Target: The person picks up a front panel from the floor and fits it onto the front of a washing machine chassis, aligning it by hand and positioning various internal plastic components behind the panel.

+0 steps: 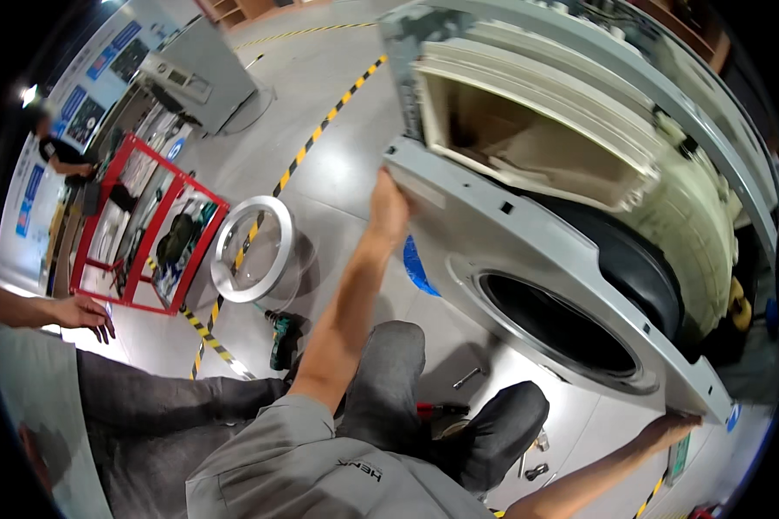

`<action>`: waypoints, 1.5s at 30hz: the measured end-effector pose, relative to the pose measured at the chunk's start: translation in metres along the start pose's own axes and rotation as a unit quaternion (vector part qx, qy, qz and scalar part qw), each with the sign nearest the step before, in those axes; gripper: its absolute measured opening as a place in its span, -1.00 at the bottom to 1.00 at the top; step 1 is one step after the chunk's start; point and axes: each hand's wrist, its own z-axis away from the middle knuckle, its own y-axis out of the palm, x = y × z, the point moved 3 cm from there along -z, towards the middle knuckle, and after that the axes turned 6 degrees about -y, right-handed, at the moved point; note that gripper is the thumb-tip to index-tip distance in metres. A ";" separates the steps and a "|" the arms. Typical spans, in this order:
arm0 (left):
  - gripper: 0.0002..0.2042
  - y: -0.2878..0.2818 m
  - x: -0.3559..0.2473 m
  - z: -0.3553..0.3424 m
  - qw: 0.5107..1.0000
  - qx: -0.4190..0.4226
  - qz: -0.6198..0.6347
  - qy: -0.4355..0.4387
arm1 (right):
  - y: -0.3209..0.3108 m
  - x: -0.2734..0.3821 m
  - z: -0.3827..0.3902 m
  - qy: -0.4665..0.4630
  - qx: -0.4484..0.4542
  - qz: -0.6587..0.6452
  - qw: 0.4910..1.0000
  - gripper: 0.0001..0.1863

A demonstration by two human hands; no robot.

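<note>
A washing machine's grey front panel (459, 195), with a round door opening in it, leans out at its top from the machine (710, 208). My left hand (389, 208) is closed on the panel's left edge near the upper corner. At the opposite edge, my right hand (671, 430) grips the panel's right corner, its fingers partly hidden. Behind the panel show a black rubber seal (619, 251), a pale plastic tub (697, 216) and an open cream drawer housing (528, 130).
A round door ring (273, 268) lies on the floor left of me, beside a green power drill (283, 337). A co-worker's hand (85, 316) is at the left. Farther off stands a red-framed tool cart (151, 298). Small tools, including a metal socket piece (467, 378), lie near my knees.
</note>
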 end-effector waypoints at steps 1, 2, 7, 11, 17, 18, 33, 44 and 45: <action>-0.64 -0.016 0.011 0.002 1.000 0.006 0.012 -0.017 | -0.007 -0.003 0.007 0.006 0.002 0.029 1.000 -0.12; -0.62 -0.023 0.018 -0.003 0.999 0.011 0.026 -0.035 | 0.003 0.006 0.011 0.016 0.008 0.028 0.999 -0.12; -0.52 0.013 -0.007 0.004 0.998 0.018 0.053 -0.040 | 0.039 0.039 0.013 0.015 0.033 -0.023 0.999 -0.15; -0.51 0.017 -0.025 0.006 0.994 0.039 0.094 0.025 | 0.048 0.046 0.020 0.043 0.038 -0.056 0.997 -0.19; -0.57 0.016 -0.022 0.021 0.981 -0.087 0.011 0.173 | 0.046 0.043 0.021 0.045 0.059 -0.032 0.997 -0.18; -0.58 0.018 -0.018 0.026 0.971 -0.108 0.007 0.215 | 0.048 0.050 0.026 0.045 0.051 -0.012 0.998 -0.18; -0.42 0.009 -0.028 0.035 0.965 -0.071 -0.040 0.251 | 0.026 0.065 0.031 -0.035 -0.002 0.097 0.995 -0.58; -0.39 -0.011 -0.013 0.068 0.983 -0.044 0.047 0.174 | -0.012 0.058 0.037 -0.005 -0.044 -0.044 0.998 -0.36; -0.40 -0.010 -0.013 0.070 0.981 -0.051 0.039 0.181 | -0.018 0.052 0.037 -0.013 -0.034 -0.070 0.997 -0.36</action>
